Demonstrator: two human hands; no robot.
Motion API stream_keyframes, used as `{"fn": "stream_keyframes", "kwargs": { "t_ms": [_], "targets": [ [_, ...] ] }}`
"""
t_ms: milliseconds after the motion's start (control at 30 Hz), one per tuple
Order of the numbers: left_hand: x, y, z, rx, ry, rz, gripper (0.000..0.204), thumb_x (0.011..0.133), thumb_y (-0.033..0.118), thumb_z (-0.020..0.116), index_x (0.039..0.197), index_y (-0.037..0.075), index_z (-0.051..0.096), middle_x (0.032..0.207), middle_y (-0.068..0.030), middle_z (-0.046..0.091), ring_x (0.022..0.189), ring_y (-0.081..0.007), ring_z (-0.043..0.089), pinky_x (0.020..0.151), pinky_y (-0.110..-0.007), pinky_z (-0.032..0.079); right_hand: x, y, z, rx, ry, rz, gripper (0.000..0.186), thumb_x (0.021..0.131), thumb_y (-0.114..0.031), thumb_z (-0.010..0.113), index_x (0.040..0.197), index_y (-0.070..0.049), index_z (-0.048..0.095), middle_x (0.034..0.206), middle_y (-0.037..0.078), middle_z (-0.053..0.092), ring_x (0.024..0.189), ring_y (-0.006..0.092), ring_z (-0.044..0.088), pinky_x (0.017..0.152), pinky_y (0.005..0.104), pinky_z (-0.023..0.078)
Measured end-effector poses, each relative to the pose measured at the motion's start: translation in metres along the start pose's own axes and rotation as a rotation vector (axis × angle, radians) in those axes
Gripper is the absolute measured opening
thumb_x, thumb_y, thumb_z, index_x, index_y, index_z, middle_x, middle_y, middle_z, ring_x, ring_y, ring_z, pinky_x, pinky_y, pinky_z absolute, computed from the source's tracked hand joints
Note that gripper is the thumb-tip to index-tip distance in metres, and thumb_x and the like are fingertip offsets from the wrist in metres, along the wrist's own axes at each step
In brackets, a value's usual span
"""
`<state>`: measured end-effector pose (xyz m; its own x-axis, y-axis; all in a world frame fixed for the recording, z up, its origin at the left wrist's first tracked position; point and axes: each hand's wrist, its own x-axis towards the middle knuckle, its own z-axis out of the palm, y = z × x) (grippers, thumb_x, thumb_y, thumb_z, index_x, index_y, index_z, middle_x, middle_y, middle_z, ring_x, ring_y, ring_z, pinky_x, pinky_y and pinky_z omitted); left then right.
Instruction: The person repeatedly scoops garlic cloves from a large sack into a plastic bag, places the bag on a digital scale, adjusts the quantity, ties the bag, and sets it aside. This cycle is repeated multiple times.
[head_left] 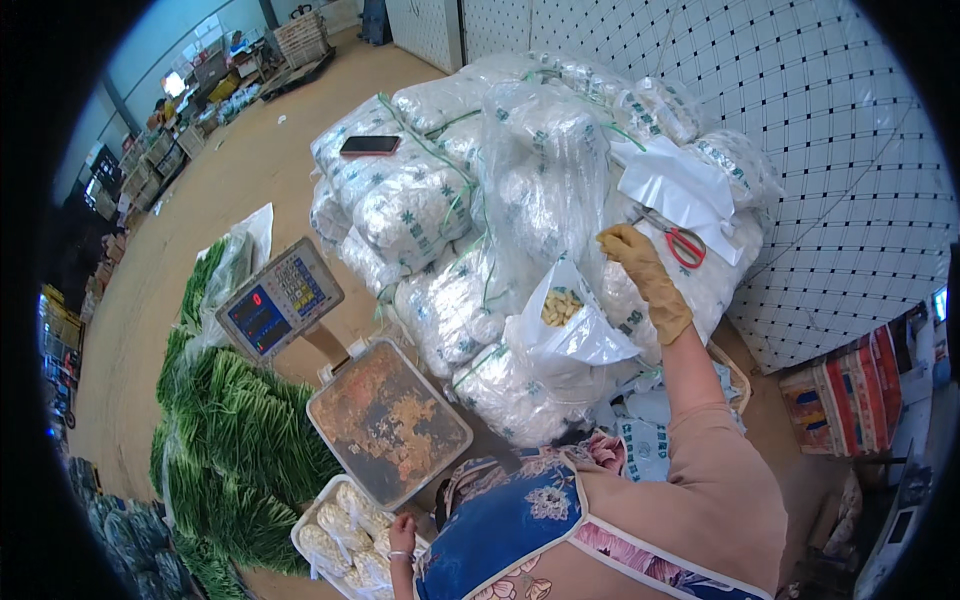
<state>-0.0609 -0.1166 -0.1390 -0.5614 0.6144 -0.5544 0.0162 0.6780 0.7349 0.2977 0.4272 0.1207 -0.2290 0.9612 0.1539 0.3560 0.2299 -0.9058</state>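
My right hand (632,250), in a yellow-tan rubber glove, reaches over a heap of clear plastic sacks (420,215). Its fingers are bent together beside a clear plastic sheet; whatever they may pinch is hidden. Just below it, a white plastic bag (580,345) lies open, showing small pale pieces (561,307) inside. Red-handled scissors (686,247) lie right of the glove, next to a flat white bag (680,190). Low down, my bare left hand (402,536), with a band at the wrist, is beside a white crate (303,540) of bagged pale produce. Its fingers look curled, their contents unclear.
A scale with a rusty, stained platform (390,420) and a lit display (280,300) stands left of the sacks. Bundles of long green vegetables (235,430) lie beyond it. A dark phone (370,146) rests on the sacks. A patterned wall (800,130) rises at right.
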Motion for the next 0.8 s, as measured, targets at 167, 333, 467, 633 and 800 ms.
{"fn": "stream_keyframes", "kwargs": {
  "t_ms": [167,333,467,633,800],
  "targets": [
    [-0.028,-0.044,0.016,-0.067,0.049,-0.085,0.023,0.078,0.02,0.053,0.091,0.001,0.057,0.07,-0.0066,0.058,0.063,-0.0125,0.053,0.058,-0.025,0.043,0.036,-0.01,-0.014,-0.278,-0.12,0.037,0.027,0.072,-0.024,0.054,0.083,0.0,0.058,0.07,0.008,0.056,0.065,0.0161,0.051,0.06,0.0275,0.04],
    [-0.032,-0.091,0.023,-0.038,0.068,-0.209,0.024,0.079,0.02,0.054,0.094,0.001,0.056,0.073,-0.0078,0.058,0.066,-0.0132,0.054,0.06,-0.025,0.042,0.101,0.082,-0.08,-0.6,0.497,-0.155,0.024,0.071,-0.017,0.049,0.088,-0.001,0.055,0.088,0.021,0.056,0.085,0.0354,0.052,0.076,0.0393,0.041],
    [-0.034,-0.066,0.018,-0.042,0.01,-0.282,0.025,0.079,0.019,0.054,0.096,0.001,0.054,0.078,-0.0087,0.058,0.07,-0.0144,0.054,0.063,-0.026,0.042,0.122,0.119,-0.107,-0.701,0.412,0.26,0.04,0.073,-0.023,0.05,0.105,0.002,0.046,0.104,0.022,0.05,0.1,0.0347,0.046,0.087,0.0377,0.037],
    [-0.05,-0.034,0.014,-0.04,0.013,-0.304,0.027,0.08,0.019,0.054,0.099,0.0,0.053,0.083,-0.0099,0.058,0.075,-0.0158,0.054,0.068,-0.027,0.042,0.12,0.105,-0.089,-0.909,0.318,0.413,0.039,0.075,-0.025,0.05,0.105,0.0,0.047,0.107,0.019,0.048,0.1,0.0344,0.047,0.082,0.0377,0.042],
    [-0.059,-0.024,0.006,-0.036,0.006,-0.319,0.029,0.08,0.018,0.054,0.102,-0.001,0.052,0.088,-0.0111,0.058,0.08,-0.0173,0.054,0.072,-0.029,0.042,0.131,0.139,-0.112,-0.942,0.328,0.264,0.023,0.074,-0.022,0.054,0.089,-0.005,0.055,0.093,0.017,0.055,0.085,0.0325,0.054,0.072,0.0388,0.045]
  ]
}}
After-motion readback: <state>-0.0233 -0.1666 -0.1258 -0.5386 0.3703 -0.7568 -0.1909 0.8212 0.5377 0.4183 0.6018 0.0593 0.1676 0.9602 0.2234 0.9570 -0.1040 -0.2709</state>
